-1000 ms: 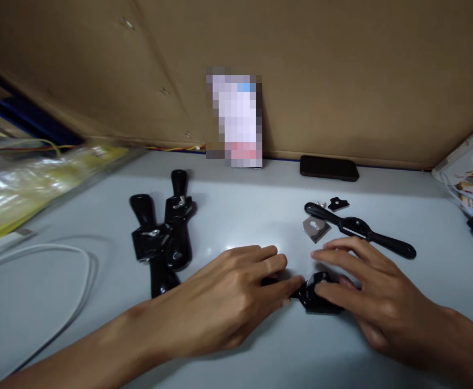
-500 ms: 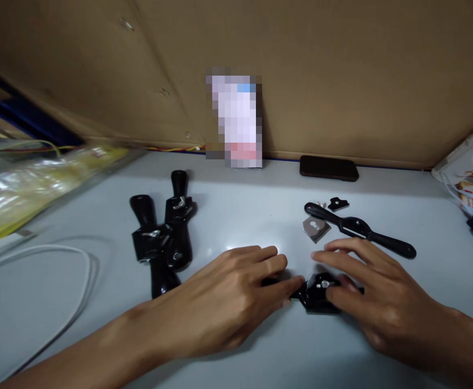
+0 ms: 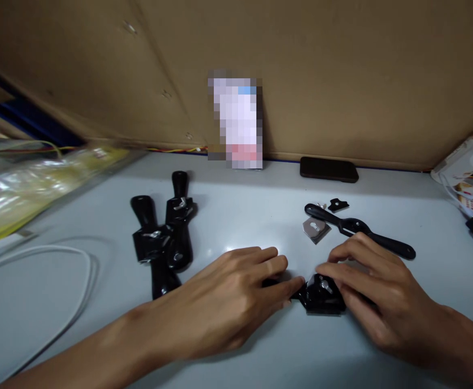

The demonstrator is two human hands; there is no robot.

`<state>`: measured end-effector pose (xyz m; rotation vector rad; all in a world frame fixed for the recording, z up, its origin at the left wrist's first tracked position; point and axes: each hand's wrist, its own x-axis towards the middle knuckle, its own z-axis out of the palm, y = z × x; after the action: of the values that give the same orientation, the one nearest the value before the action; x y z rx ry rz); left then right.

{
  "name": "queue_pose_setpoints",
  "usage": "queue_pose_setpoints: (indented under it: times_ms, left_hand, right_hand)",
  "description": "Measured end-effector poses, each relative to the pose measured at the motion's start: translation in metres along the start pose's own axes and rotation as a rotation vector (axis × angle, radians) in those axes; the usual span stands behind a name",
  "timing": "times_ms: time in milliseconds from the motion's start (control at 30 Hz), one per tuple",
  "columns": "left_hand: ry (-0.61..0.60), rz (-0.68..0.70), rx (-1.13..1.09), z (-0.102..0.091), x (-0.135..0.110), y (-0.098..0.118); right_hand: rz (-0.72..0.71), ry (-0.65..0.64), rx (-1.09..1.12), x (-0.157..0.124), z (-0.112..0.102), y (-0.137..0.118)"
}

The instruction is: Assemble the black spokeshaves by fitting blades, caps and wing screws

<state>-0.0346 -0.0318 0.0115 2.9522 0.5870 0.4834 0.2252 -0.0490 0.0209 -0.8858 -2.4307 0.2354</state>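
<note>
A black spokeshave point(image 3: 321, 297) lies on the table in front of me, with a silver screw on its middle and a metal blade along its near edge. My left hand point(image 3: 244, 292) is closed over its left handle, the index finger stretched along to the body. Bent around the right part of the body is my right hand point(image 3: 378, 292), its index fingertip at the far edge and its thumb at the right side. The right handle is hidden beneath this hand. Beyond lie a second spokeshave body point(image 3: 390, 246), a loose blade point(image 3: 315, 229) and a small black cap plate point(image 3: 337, 204).
Two more spokeshaves point(image 3: 151, 243) lie to the left, one partly behind my left forearm. A white cable point(image 3: 86, 270) and a clear plastic bag point(image 3: 50, 183) are farther left. A dark phone-like slab point(image 3: 329, 169) rests by the cardboard wall point(image 3: 342, 81), near a blurred-out upright sheet.
My right hand has shifted off the screw; its index finger has come down to the far edge of the spokeshave and its thumb has drawn to the right. My left hand stays put.
</note>
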Motion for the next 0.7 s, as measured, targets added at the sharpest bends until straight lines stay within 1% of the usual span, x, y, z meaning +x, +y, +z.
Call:
queue_pose_setpoints:
  times_ms: [167, 300, 433, 533, 633, 700]
  left_hand:
    - [-0.001, -0.005, -0.011, 0.0001, -0.0004, -0.0003]
    - [-0.006, -0.003, 0.003, 0.0005, -0.0006, -0.0011]
    - [-0.006, -0.001, 0.012, 0.0, -0.0002, -0.0012]
    - [-0.003, 0.007, 0.015, -0.0006, -0.0001, -0.0011]
    - [-0.001, 0.009, 0.009, -0.0002, -0.0005, -0.0011]
    - [-0.005, 0.003, 0.0, 0.0005, -0.0009, -0.0012]
  right_hand:
    - [-0.073, -0.042, 0.066, -0.0014, 0.0012, 0.001]
    - [-0.073, 0.004, -0.056, 0.0011, -0.001, 0.001]
    - [-0.124, -0.011, -0.058, 0.0019, -0.0013, -0.001]
    - [-0.118, 0.006, -0.115, 0.0013, -0.0012, -0.0007]
    - [-0.142, -0.013, -0.082, 0.0014, -0.0022, 0.0005]
    - [-0.138, 0.002, -0.098, 0.0025, -0.0041, 0.0009]
